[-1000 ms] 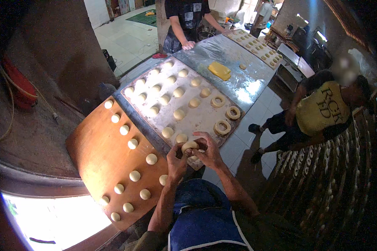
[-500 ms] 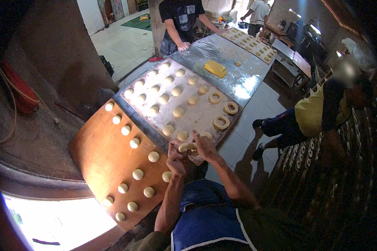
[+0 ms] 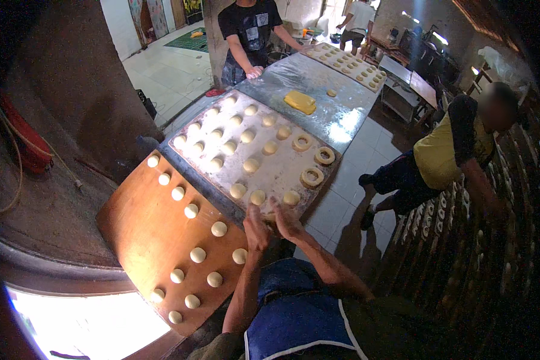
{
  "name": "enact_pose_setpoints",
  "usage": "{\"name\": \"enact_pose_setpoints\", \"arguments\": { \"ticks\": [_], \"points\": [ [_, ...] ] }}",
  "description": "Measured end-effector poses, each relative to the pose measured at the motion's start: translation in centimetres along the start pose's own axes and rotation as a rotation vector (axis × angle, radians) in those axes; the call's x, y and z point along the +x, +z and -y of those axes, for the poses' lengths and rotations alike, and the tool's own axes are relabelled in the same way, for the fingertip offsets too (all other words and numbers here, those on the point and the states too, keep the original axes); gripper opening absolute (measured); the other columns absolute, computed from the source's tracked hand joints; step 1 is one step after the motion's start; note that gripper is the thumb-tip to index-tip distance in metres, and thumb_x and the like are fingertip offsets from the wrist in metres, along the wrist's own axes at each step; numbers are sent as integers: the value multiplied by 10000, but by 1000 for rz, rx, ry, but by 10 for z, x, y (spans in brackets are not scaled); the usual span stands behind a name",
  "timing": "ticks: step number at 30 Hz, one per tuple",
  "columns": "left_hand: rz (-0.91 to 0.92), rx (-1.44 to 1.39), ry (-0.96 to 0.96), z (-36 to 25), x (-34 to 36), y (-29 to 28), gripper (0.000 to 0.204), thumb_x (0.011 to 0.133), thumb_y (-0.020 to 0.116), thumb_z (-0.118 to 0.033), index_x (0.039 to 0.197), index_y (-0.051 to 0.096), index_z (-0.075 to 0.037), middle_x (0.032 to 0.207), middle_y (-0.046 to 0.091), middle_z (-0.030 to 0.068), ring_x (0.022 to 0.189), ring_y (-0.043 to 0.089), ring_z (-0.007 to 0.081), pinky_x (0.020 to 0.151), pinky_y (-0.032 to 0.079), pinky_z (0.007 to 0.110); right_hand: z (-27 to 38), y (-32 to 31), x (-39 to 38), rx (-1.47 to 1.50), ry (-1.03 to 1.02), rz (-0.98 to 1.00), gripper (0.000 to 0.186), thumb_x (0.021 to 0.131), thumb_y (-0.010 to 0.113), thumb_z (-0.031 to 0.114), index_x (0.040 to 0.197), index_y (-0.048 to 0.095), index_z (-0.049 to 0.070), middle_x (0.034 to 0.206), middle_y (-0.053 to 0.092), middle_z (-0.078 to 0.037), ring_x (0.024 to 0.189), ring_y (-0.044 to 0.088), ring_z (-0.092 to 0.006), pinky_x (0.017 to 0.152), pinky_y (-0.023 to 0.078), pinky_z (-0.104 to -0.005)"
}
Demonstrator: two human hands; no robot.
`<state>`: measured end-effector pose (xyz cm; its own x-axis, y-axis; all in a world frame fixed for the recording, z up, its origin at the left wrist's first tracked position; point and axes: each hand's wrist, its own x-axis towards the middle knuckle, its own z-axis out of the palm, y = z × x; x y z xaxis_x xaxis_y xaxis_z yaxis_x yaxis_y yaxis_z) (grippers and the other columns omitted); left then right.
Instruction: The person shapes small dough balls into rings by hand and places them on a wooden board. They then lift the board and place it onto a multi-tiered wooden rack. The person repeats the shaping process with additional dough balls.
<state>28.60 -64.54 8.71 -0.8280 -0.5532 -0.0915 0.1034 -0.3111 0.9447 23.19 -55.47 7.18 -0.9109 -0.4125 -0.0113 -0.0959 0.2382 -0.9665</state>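
The left hand (image 3: 256,231) and the right hand (image 3: 287,223) are held close to each other at the near corner of a floured board (image 3: 285,171), palms turned inward and fingers fairly straight, pointing away from the body; neither hand is spread wide; the space between the palms is mostly hidden, so I cannot tell whether they press on a piece of dough or hold one; just beyond the fingertips sit two dough balls, one (image 3: 257,197) near the left hand and one (image 3: 291,198) near the right; more dough balls lie in rows farther up the floured board, with three dough rings (image 3: 311,176) along its right side; to the left, a brown wooden board (image 3: 132,222) carries further dough balls, well spaced.
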Motion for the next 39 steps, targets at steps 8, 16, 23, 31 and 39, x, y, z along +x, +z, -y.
{"name": "enact_pose_setpoints", "arguments": {
  "ticks": [8, 16, 23, 31, 39],
  "points": [
    [-105, 95, 181, 51, 7, -12, 384, 970, 387, -309, 1114, 554, 5, 930, 625, 135, 823, 607, 234, 720, 477, 365, 16, -4, -12, -3, -18, 28, 616, 961, 360, 521, 1066, 529, -62, 917, 639, -186, 877, 596, -316, 848, 441, -427],
    [107, -95, 192, 68, 16, -21, 188, 897, 502, -127, 955, 538, 48, 877, 570, 176, 694, 566, 304, 556, 455, 412, 9, -16, -10, -49, 118, 152, 589, 962, 371, 535, 907, 580, -13, 818, 613, -121, 767, 590, -184, 669, 462, -371],
    [-16, -517, -278, 38, 16, 14, 259, 931, 409, -190, 1058, 504, 15, 898, 589, 240, 684, 599, 373, 526, 480, 434, 4, -29, -7, 180, 164, -97, 508, 997, 331, 409, 1020, 535, -56, 740, 588, -215, 730, 598, -355, 662, 477, -452],
    [114, 282, 225, 56, 42, 33, 300, 935, 486, -200, 1018, 549, 81, 853, 611, 243, 656, 606, 381, 538, 459, 408, -38, -61, 27, -50, -108, 93, 403, 969, 390, 301, 1043, 532, -69, 758, 593, -263, 740, 565, -438, 718, 434, -521],
    [-10, 886, 1107, 106, 88, 66, 356, 964, 423, -124, 1213, 422, 130, 954, 564, 245, 755, 581, 293, 607, 474, 386, -23, -101, 72, -50, -131, 120, 608, 962, 401, 498, 680, 527, -25, 510, 451, -29, 511, 471, -137, 500, 397, -318]
  ]
}}
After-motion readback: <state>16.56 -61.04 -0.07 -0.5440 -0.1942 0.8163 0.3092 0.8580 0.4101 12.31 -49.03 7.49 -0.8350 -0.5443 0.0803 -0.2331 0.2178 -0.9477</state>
